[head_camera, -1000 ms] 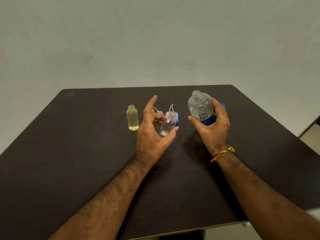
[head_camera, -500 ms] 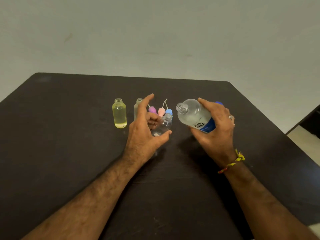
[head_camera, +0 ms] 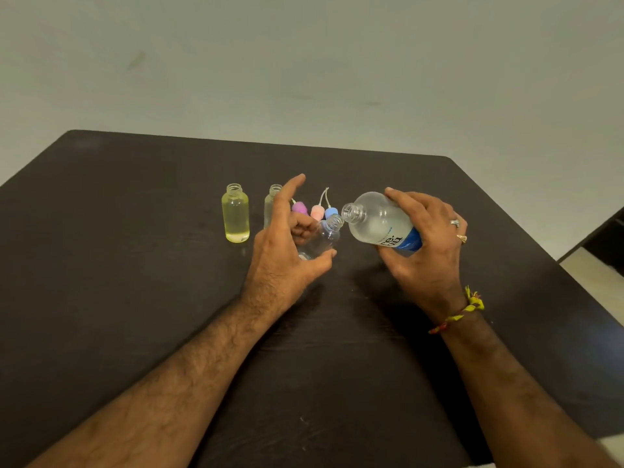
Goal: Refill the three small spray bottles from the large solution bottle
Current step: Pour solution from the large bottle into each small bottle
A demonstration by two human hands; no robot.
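Note:
My right hand point(head_camera: 427, 246) grips the large clear solution bottle point(head_camera: 378, 222) with a blue label, tipped to the left so its open mouth nearly meets the neck of a small clear bottle point(head_camera: 322, 238). My left hand point(head_camera: 283, 255) holds that small bottle tilted towards the large one, thumb under it, index finger raised. A yellow-tinted small bottle point(head_camera: 235, 213) stands open on the dark table point(head_camera: 135, 298). Another small bottle point(head_camera: 273, 201) stands behind my left hand, partly hidden.
Three spray caps lie behind the bottles: purple point(head_camera: 299, 207), pink point(head_camera: 317, 211) and blue point(head_camera: 331, 211), with thin dip tubes. The table's right edge point(head_camera: 553, 258) drops to a pale floor. A plain wall rises behind.
My right hand has tipped the large bottle further left and down, bringing its mouth to the small bottle's neck. My left hand keeps holding the small bottle tilted.

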